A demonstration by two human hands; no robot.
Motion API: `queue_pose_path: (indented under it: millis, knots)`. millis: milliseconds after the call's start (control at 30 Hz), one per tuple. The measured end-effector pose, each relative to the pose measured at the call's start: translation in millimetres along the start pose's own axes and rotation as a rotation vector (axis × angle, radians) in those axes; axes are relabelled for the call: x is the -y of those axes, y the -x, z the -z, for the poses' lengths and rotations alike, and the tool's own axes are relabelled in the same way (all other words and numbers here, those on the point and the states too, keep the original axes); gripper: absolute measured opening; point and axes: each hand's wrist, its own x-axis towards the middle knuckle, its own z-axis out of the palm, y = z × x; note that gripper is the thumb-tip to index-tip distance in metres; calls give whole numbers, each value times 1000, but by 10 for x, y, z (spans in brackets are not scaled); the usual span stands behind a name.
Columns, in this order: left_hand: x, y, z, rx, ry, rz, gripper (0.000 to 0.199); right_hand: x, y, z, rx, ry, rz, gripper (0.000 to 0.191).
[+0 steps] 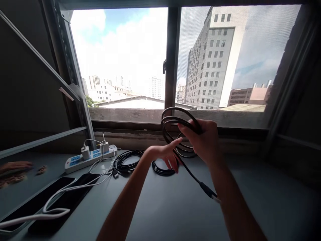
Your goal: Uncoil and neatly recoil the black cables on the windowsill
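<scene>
A dark cable [163,129] hangs in several loose loops from my right hand [205,140], whose thumb and fingers are closed round the top of the coil. One end of it slants down to the right and finishes in a plug [207,190] near my right forearm. Left of the loops is my left hand [164,154], with one finger stretched up toward the strands and the others apart, pointing down. Whether that fingertip touches the cable I cannot tell. Both hands are above the grey tabletop [180,207].
Coiled black cables [119,164] lie behind my left hand. A white power strip [94,158] with plugged-in chargers stands at the back left. White cords [60,190] cross two dark, flat devices [42,197]. At the far left is a blurred hand-like shape [16,165]. A window closes the back.
</scene>
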Motion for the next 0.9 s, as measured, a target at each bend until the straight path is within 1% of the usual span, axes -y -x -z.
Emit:
queue_pose_path:
  millis: [33,67,133,200,233,300,367,433,467,533,567,600,667,733,767,800,833,900]
  knots:
    - [3,-18,-9,13,23,-52,78,-3,8,6,23,-7,14,47]
    - [0,-30,-16,-12,47,-125,73,-6,12,17,41,-21,25,48]
    - [-18,-38,-22,-146,100,-314,55,-20,4,42,52,-103,39,50]
    - [-54,-34,-22,-286,168,-515,39,-49,-33,64,18,-246,25,50]
    - [-77,-32,-21,-337,215,-606,34,-72,-61,71,-8,-323,-6,50]
    - [-125,-32,-21,-422,330,-758,33,-135,-130,78,-41,-441,-118,47]
    - [-166,-37,-21,-513,422,-842,37,-213,-199,81,-20,-489,-257,40]
    - [-195,-36,-14,-640,475,-883,35,-287,-250,84,15,-486,-349,34]
    - [-206,-27,-7,-707,491,-897,32,-316,-265,86,25,-473,-367,31]
    - [-222,16,13,-822,506,-918,24,-349,-277,90,12,-425,-352,26]
    - [-229,52,25,-862,498,-918,20,-354,-274,91,-6,-390,-319,29]
    - [-237,96,36,-887,475,-904,17,-351,-268,91,-21,-351,-274,38]
    - [-255,196,50,-931,412,-850,16,-332,-245,86,-24,-276,-169,64]
    - [-275,291,53,-977,367,-791,17,-303,-218,71,38,-224,-88,82]
    - [-283,327,51,-1003,361,-770,18,-289,-204,60,79,-208,-64,86]
    - [-290,354,50,-1021,364,-753,19,-276,-192,47,107,-190,-47,86]
    - [-294,371,49,-1028,372,-737,18,-267,-182,32,109,-170,-29,82]
    - [-293,384,53,-1011,387,-707,15,-262,-166,4,52,-120,19,70]
